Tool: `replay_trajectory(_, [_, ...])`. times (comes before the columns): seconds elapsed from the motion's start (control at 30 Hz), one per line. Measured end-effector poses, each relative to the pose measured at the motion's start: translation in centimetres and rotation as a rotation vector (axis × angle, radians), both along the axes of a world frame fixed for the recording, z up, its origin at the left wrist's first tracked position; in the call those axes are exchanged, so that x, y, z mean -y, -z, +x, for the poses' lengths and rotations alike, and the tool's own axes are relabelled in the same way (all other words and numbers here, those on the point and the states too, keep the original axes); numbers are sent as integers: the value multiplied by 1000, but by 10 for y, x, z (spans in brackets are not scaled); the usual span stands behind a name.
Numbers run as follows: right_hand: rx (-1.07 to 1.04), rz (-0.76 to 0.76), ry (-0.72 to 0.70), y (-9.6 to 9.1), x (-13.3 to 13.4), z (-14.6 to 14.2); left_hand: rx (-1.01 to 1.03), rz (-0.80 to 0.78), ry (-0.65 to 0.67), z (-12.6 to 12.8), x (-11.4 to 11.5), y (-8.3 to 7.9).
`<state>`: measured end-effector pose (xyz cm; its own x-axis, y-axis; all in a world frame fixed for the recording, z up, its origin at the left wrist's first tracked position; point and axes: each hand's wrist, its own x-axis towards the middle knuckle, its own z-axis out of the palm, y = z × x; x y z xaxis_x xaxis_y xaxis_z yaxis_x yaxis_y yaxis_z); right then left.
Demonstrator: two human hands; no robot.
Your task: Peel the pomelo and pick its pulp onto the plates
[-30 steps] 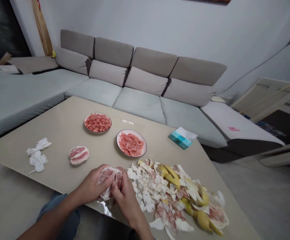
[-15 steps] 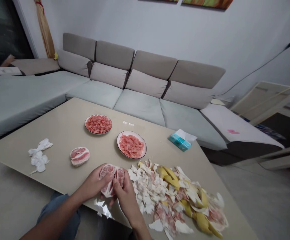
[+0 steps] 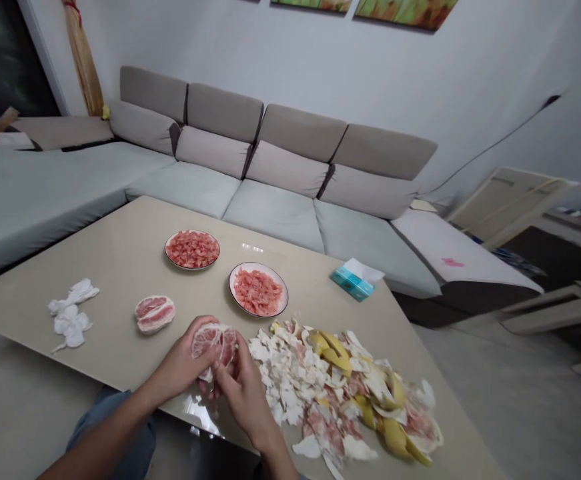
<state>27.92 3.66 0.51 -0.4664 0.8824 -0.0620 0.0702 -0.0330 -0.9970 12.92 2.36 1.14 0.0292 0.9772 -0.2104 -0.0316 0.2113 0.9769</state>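
Between both hands, above the table's near edge, is a peeled piece of pink pomelo [image 3: 206, 339] with white membrane. My left hand [image 3: 184, 363] grips its left side, the thumb across its face. My right hand [image 3: 243, 383] holds its right side, thumb and fingers pressed on the flesh; some fingertips are hidden behind it. Another peeled pomelo chunk [image 3: 154, 315] lies on the table to the left. Beyond the hands, a plate [image 3: 283, 303] and a farther plate [image 3: 169, 259] bear pink pulp pieces. Right of my right hand spreads a heap of white pith and yellow peel [image 3: 295, 367].
Crumpled tissues [image 3: 71, 323] lie at the table's left. A blue tissue box [image 3: 354, 283] stands near the right rear edge of the table [image 3: 120, 247]. A grey sectional sofa [image 3: 265, 200] runs along the far and left sides.
My hands and the pomelo piece have shifted slightly left in view, along with the whole scene. The two halves of the piece's face look closer together now.
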Motion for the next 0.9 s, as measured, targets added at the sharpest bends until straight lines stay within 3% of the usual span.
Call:
replay_trajectory(0.2, [114, 52, 51, 0, -1, -4, -205, 19, 67, -10, 0, -13])
replay_trajectory(0.33, [247, 151, 167, 2, 4, -14, -216, 17, 108, -12, 2, -15])
replay_trajectory(0.47, [283, 102, 226, 10, 11, -22, -197, -12, 164, -18, 4, -11])
replay_trajectory(0.67, [62, -162, 61, 9, 15, -21, -91, -85, 251, -21, 4, -11])
replay_trajectory(0.9, [-80, -262, -27, -14, 7, 2, 32, -43, 287, -39, 1, -7])
